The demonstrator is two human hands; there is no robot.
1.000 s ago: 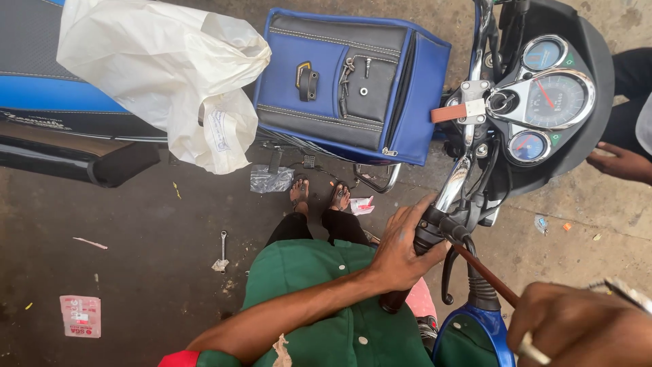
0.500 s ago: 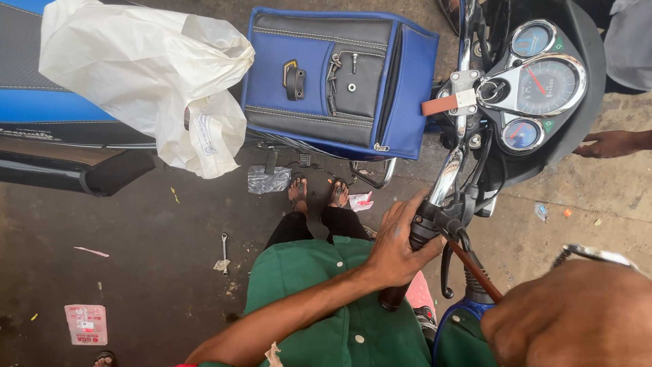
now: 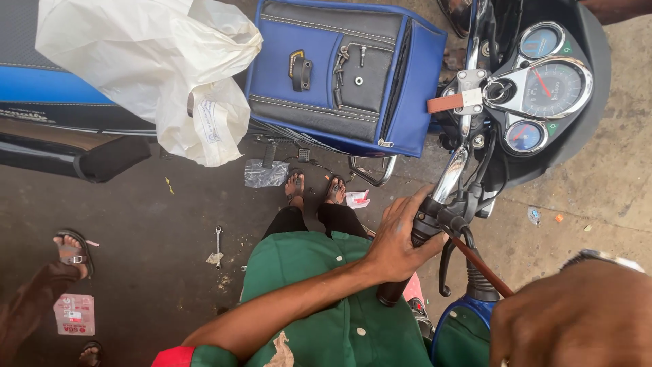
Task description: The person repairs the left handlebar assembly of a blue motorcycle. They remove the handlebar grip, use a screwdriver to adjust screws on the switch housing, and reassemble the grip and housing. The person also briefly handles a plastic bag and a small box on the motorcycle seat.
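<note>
My left hand (image 3: 397,238) is closed around the black handlebar grip (image 3: 390,293) of a motorcycle. My right hand (image 3: 574,319), close to the camera at the bottom right with a watch on its wrist, holds a thin reddish-brown tool (image 3: 479,261). The tool's tip touches the lever clamp (image 3: 448,221) beside my left hand. A black brake lever (image 3: 445,265) hangs just below the clamp. My green shirt (image 3: 326,312) and sandalled feet (image 3: 314,187) show underneath.
The instrument cluster (image 3: 543,85) sits at upper right. A blue and black bag (image 3: 343,75) rests on the tank, with a white plastic bag (image 3: 149,64) on the seat. A wrench (image 3: 217,245), a wrapper (image 3: 265,173) and a red packet (image 3: 75,314) lie on the floor. Another person's sandalled foot (image 3: 71,251) stands at left.
The view has shifted left and down slightly. Another person's hand at the right edge has left the view and a sandalled foot has appeared at the left. My hands keep their holds.
</note>
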